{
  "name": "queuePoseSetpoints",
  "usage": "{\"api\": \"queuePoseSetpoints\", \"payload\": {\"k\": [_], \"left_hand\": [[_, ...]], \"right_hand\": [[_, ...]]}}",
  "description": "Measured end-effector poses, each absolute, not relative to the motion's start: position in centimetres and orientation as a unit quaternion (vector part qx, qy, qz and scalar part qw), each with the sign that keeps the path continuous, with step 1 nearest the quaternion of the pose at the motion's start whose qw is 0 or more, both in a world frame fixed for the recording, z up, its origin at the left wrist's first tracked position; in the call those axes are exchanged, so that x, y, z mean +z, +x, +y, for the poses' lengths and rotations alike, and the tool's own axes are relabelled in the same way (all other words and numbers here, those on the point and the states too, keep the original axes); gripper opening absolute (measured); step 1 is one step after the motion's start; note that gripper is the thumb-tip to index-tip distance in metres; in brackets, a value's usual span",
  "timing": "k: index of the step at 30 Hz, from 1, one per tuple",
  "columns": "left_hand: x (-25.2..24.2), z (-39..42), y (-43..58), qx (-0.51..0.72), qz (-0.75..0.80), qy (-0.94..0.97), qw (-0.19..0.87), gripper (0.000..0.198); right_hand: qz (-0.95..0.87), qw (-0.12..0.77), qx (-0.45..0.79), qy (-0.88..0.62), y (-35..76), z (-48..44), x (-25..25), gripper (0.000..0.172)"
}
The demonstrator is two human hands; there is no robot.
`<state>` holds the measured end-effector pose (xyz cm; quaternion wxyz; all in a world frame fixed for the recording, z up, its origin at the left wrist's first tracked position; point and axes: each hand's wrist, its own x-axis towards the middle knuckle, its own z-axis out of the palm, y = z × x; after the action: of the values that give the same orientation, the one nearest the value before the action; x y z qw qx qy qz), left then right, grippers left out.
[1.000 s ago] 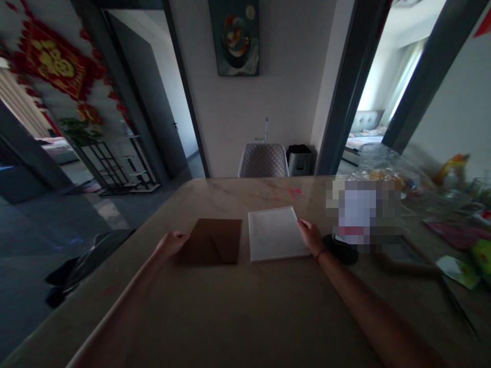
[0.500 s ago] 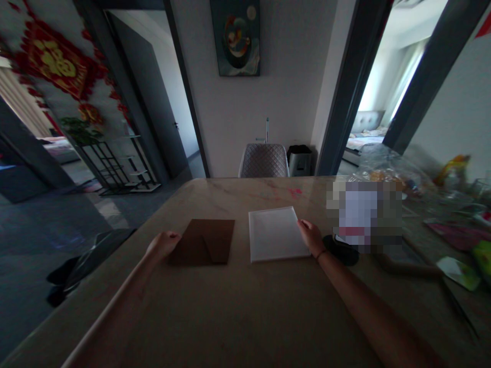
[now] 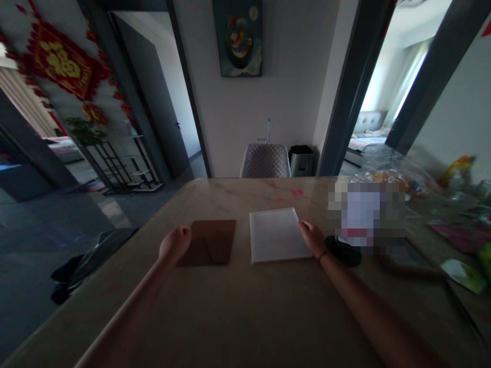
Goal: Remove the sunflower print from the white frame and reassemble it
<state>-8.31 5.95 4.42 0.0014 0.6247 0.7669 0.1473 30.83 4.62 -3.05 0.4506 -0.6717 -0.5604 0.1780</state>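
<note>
A flat brown folder-like piece [image 3: 213, 243] with a slanted fold lies on the table. My left hand [image 3: 175, 244] is closed like a fist over its left edge; nothing shows in it. To the right lies a thin whitish square [image 3: 280, 235] with a pale rim. My right hand [image 3: 311, 237] has its fingers at the square's right edge, pinching it there. A dark band circles my right wrist. The two flat pieces lie apart, with bare tabletop between them.
On the table's [image 3: 238, 317] right side are a black object [image 3: 345, 253], a blurred-out patch, a dark-framed tray [image 3: 414, 271], clear plastic wrapping [image 3: 387, 166] and a green-white packet [image 3: 462, 273]. A quilted chair [image 3: 266, 161] stands beyond the far edge.
My left hand has risen and moved right, from the brown piece's left edge to above it, and its fingers have curled in. My right hand stays at the white square.
</note>
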Motion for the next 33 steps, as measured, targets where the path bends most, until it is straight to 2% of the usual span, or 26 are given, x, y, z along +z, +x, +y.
{"api": "queuePoseSetpoints", "payload": {"k": [5,8,12,15,18,23,27,33], "left_hand": [[3.3,4.6,-3.4,0.188,0.696,0.692,-0.026,0.033],[2.6,3.0,-0.6,0.245,0.564,0.787,-0.056,0.029],[1.8,1.0,1.9,0.256,0.445,0.858,-0.004,0.026],[1.1,0.1,2.5,0.241,0.393,0.886,0.042,0.037],[0.5,0.0,2.5,0.224,0.385,0.894,0.058,0.048],[0.1,0.2,2.3,0.217,0.391,0.893,0.055,0.049],[0.4,0.1,2.4,0.216,0.391,0.892,0.063,0.047],[0.6,0.0,2.4,0.225,0.386,0.892,0.071,0.046]], "right_hand": [[-0.575,0.427,0.151,-0.681,30.5,4.4,-3.0,0.037],[-0.591,0.409,0.150,-0.679,30.3,4.3,-3.0,0.035],[-0.616,0.388,0.133,-0.672,30.0,4.3,-3.4,0.034],[-0.637,0.374,0.101,-0.666,29.6,4.3,-3.7,0.032],[-0.649,0.366,0.059,-0.664,29.3,4.1,-3.4,0.032],[-0.714,0.331,-0.012,-0.617,29.0,3.5,-2.3,0.031],[-0.716,0.293,0.003,-0.633,28.5,3.3,-2.3,0.038],[-0.709,0.299,0.032,-0.638,28.3,3.5,-2.8,0.043]]}}
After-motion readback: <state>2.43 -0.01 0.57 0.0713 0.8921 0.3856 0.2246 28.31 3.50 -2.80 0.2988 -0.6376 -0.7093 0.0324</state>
